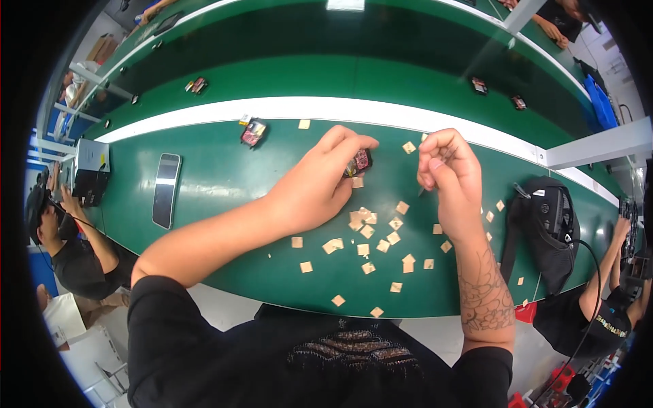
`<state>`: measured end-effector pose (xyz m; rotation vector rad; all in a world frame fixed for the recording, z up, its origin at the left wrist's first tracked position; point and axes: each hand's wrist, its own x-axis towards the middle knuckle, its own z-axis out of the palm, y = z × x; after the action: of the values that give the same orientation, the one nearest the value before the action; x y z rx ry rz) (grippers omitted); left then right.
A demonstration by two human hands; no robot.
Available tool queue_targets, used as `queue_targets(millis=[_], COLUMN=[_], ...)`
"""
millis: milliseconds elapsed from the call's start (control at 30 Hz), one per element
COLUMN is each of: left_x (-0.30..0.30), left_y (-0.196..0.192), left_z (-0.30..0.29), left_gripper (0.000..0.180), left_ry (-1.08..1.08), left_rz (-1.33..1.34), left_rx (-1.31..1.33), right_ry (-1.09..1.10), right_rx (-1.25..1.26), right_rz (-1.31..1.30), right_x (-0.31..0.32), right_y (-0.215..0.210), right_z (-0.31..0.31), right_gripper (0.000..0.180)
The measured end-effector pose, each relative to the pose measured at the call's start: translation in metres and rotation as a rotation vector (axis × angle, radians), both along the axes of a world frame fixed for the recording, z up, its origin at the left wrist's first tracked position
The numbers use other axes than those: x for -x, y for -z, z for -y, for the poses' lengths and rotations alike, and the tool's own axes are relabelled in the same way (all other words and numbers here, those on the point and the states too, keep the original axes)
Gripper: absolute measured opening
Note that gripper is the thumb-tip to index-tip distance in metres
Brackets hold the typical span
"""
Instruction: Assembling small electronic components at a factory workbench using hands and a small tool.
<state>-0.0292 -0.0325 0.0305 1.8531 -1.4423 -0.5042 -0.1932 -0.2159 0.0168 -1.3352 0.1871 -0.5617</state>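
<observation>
My left hand (309,187) is closed round a small black device with a reddish circuit face (361,160), held low over the green table. Right beside that device lies a beige square piece (358,182). To the right, my right hand (451,173) is raised with its fingers curled and pinched together. A thin dark tip shows beneath those fingers, but what they grip is mostly hidden. Several small beige squares (395,223) are scattered between and in front of my hands, a few overlapping. Another beige square (409,147) lies just left of my right fingertips.
A similar small device (253,133) stands at the far left, with a phone (166,190) nearer me. On the right rests a black bag (552,228). Beyond a white rail (326,107) runs a green belt carrying several devices (479,85). Other people work at both sides.
</observation>
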Motion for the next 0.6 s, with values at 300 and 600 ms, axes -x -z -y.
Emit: queue_targets(millis=[300,600], left_x=[-0.017,-0.020], left_y=[0.031,0.001], left_z=[-0.024,-0.046], left_gripper=[0.056,0.067], left_ry=[-0.087,-0.099], left_rz=[0.137,0.357], left_rx=[0.108,-0.126], right_ry=[0.032,0.081], right_rx=[0.113,0.418], right_rz=[-0.278,-0.344], right_x=[-0.006,-0.004], right_y=[0.018,0.013], right_z=[-0.015,-0.010], right_gripper=[0.022,0.033])
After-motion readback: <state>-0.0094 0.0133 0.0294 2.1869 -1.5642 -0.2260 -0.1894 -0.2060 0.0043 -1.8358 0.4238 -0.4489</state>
